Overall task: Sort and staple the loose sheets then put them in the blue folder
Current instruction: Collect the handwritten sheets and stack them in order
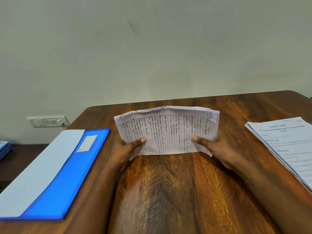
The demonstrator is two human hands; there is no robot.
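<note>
In the middle of the frame, both hands hold up a bundle of ruled, handwritten sheets above the wooden table. The left hand grips the bundle's lower left edge, its thumb pressed flat on the front page; the right hand grips the lower right edge the same way, thumb on the paper and fingers hidden behind. The pages are turned sideways, so the ruled lines run up and down and the cursive ink runs with them; the handwriting is too small and blurred to read. The bundle bows slightly, its top edges are uneven, and the corners are creased.

At the lower left of the frame lies the blue folder, closed and flat on the table, with a pale blue band along its left side and a small white label near its far end. Whether anything is written on the label cannot be told.

At the right edge of the frame a stack of printed pages rests on the table, well apart from the hands. Its top page carries a bold heading that seems to begin "TASK ID", and a bold line lower down; the rest is blurred.

On the wall at the left, just above the table's far corner, sits a white switch and socket plate.
</note>
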